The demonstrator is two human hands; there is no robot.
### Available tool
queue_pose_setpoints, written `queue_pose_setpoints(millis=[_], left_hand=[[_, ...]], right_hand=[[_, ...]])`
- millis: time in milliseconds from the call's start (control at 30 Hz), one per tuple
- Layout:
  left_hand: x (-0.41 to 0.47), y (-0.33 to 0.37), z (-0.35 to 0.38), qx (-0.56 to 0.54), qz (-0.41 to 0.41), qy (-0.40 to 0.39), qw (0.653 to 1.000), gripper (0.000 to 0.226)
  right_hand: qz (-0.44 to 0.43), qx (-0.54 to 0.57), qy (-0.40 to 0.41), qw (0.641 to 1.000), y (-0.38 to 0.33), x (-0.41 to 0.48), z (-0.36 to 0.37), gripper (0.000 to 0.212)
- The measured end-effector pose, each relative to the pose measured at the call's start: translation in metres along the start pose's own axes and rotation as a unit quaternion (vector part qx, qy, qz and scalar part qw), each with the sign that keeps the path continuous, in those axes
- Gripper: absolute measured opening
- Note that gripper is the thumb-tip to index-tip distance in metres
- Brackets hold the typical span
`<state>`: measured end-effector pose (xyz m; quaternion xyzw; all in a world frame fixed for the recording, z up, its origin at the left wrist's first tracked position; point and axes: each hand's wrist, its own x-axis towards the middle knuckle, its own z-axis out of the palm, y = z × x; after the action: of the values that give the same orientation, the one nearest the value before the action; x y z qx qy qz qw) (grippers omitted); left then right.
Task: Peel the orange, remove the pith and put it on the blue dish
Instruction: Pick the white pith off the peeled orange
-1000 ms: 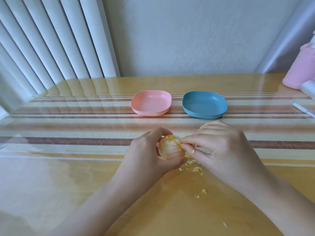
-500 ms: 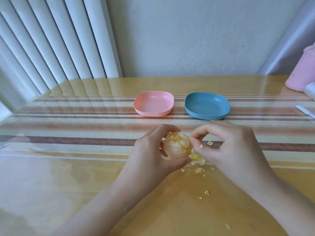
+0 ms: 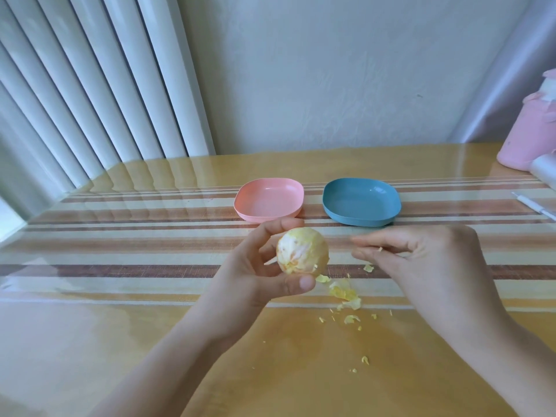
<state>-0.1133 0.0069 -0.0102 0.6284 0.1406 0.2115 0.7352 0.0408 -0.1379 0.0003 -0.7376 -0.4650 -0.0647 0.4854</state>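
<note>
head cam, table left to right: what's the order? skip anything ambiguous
Far row: pink dish → blue dish → white pen-like stick → pink container. Near row: left hand gripping the orange → right hand. Peel scraps left out: they overlap the right hand's span.

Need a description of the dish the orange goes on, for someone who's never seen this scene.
On the glossy wooden table, a striped runner crosses from side to side. Two shallow rounded-square dishes sit side by side on it, not touching. The blue dish is the right-hand one; the pink dish beside it has the same shape, so colour decides.
</note>
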Motion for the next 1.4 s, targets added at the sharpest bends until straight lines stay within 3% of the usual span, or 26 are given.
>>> queue_pose_setpoints(millis=[100, 200, 300, 400, 567, 667, 700, 767, 833, 867, 900, 967, 1000, 1100, 1400], left_hand=[[0.001, -0.001, 0.001, -0.054, -0.025, -0.010, 0.998, 0.061], [0.002, -0.002, 0.003, -0.090, -0.052, -0.016, 0.994, 0.066], [0.002, -0.002, 0.002, -0.123, -0.067, -0.019, 0.990, 0.064], [0.002, -0.002, 0.001, -0.154, -0.076, -0.024, 0.985, 0.061], [0.003, -0.001, 0.002, -0.162, -0.081, 0.000, 0.983, 0.062], [0.003, -0.003, 0.004, -0.153, -0.082, 0.012, 0.985, 0.066], [0.003, -0.003, 0.004, -0.155, -0.084, 0.016, 0.984, 0.066], [0.003, -0.004, 0.005, -0.157, -0.086, 0.022, 0.984, 0.068], [0.003, -0.006, 0.004, -0.157, -0.085, 0.028, 0.984, 0.070], [0.003, -0.006, 0.004, -0.157, -0.083, 0.030, 0.984, 0.071], [0.004, -0.007, 0.004, -0.158, -0.081, 0.032, 0.984, 0.071], [0.003, -0.007, 0.004, -0.154, -0.075, 0.036, 0.985, 0.073], [0.003, -0.008, 0.005, -0.139, -0.071, 0.041, 0.987, 0.073], [0.001, -0.008, 0.008, -0.053, -0.045, 0.071, 0.995, 0.072], [-0.002, -0.008, 0.015, 0.075, 0.032, 0.122, 0.989, 0.068]], right_hand=[[-0.021, -0.043, -0.038, 0.998, 0.002, -0.002, 0.001, 0.022], [-0.004, -0.079, -0.125, 0.989, -0.004, 0.000, 0.001, 0.038], [0.045, -0.169, -0.262, 0.949, -0.004, 0.003, 0.001, 0.058], [0.041, -0.215, -0.306, 0.927, -0.003, 0.003, 0.002, 0.059], [-0.018, -0.227, -0.227, 0.947, 0.004, 0.003, 0.003, 0.041], [-0.027, -0.193, -0.196, 0.961, 0.003, 0.004, 0.007, 0.069], [-0.031, -0.185, -0.178, 0.966, 0.006, 0.003, 0.008, 0.066], [-0.052, -0.197, -0.110, 0.973, 0.013, 0.001, 0.008, 0.027], [-0.049, -0.183, -0.061, 0.980, 0.014, -0.001, 0.009, 0.026], [-0.057, -0.174, -0.057, 0.981, 0.014, 0.000, 0.008, 0.018], [-0.071, -0.161, -0.052, 0.983, 0.016, 0.000, 0.008, 0.023], [-0.077, -0.140, -0.050, 0.986, 0.019, 0.001, 0.006, 0.053], [-0.074, -0.132, -0.047, 0.987, 0.017, 0.001, 0.006, 0.055], [-0.106, -0.092, -0.015, 0.990, 0.010, 0.000, 0.010, 0.008], [-0.063, 0.078, -0.011, 0.995, -0.003, -0.011, 0.020, 0.015]])
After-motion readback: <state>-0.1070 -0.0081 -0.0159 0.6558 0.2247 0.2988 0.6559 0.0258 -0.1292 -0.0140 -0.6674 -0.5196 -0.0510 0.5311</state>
